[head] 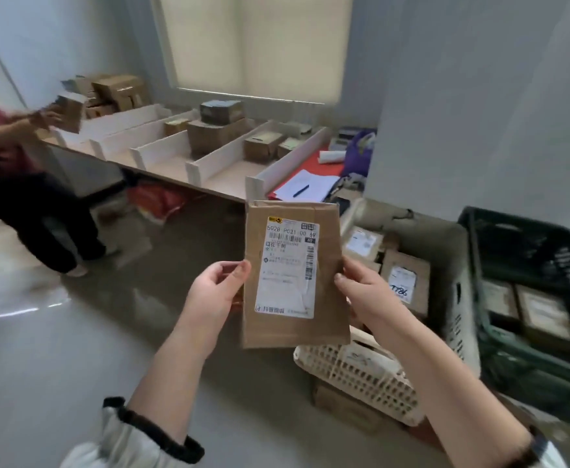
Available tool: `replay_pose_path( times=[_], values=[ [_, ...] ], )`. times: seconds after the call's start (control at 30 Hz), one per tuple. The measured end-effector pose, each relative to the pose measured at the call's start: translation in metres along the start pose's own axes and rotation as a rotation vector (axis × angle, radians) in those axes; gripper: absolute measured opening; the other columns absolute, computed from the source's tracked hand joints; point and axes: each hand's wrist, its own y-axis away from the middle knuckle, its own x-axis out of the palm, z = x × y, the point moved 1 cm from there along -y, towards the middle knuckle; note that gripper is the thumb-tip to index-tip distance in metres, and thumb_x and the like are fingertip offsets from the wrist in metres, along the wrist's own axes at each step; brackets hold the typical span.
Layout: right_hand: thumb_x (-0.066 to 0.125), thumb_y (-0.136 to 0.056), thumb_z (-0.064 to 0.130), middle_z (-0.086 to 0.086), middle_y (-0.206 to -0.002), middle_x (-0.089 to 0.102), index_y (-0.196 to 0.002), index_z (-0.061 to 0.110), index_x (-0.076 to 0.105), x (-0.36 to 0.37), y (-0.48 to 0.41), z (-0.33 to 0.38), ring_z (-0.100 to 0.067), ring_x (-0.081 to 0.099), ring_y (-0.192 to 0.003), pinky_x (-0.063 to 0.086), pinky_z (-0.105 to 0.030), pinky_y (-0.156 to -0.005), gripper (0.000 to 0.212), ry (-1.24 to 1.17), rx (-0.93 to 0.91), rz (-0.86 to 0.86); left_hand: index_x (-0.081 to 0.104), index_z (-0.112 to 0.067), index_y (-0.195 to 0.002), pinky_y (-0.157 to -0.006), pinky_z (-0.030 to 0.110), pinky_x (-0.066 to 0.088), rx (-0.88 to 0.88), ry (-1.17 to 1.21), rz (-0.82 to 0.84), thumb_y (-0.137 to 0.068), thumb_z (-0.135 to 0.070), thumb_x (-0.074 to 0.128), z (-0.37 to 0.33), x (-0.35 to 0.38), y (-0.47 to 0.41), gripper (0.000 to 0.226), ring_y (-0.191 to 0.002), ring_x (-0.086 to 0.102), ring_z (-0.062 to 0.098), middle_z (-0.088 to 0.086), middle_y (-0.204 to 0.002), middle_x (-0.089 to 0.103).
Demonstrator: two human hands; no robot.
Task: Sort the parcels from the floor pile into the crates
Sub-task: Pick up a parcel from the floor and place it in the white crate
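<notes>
A: What are you holding?

B: A flat brown parcel, upright in front of me, label facing me. My left hand pinches its left edge with the thumb on the front, and my right hand grips the right edge the same way.

A: And the crates?

B: On the floor to my right. There is a beige crate with labelled boxes inside, and a green crate beside it, also holding boxes. A white basket sits under my right wrist.

A: Anyone else?

B: A person at far left, holding a small box near the table's white bins.
</notes>
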Motion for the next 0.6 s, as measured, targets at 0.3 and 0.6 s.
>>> replay_pose_path(
  times=[0.3, 0.6],
  values=[
    [0.038, -0.101, 0.015, 0.009, -0.131, 0.057, -0.139, 0.026, 0.043, -0.081, -0.03, -0.023, -0.011, 0.057, -0.115, 0.052, -0.03, -0.088, 0.04, -0.032, 0.104, -0.357, 0.064, -0.025, -0.099, -0.072, 0.031, 0.053, -0.064, -0.078, 0.313, -0.08, -0.046, 0.062, -0.004, 0.106, -0.092, 0.029, -0.086, 0.069, 0.017, -0.003, -0.09, 0.073],
    [0.039, -0.101, 0.014, 0.039, -0.085, 0.063, -0.138, 0.035, 0.04, -0.126, -0.031, -0.043, 0.014, 0.061, -0.084, 0.049, -0.009, -0.059, 0.043, -0.097, 0.115, -0.642, 0.066, -0.027, -0.098, -0.08, 0.035, 0.056, -0.03, -0.136, 0.551, -0.088, -0.039, 0.061, 0.0, 0.181, -0.132, 0.016, -0.085, 0.068, 0.02, -0.005, -0.091, 0.073]
  ],
)
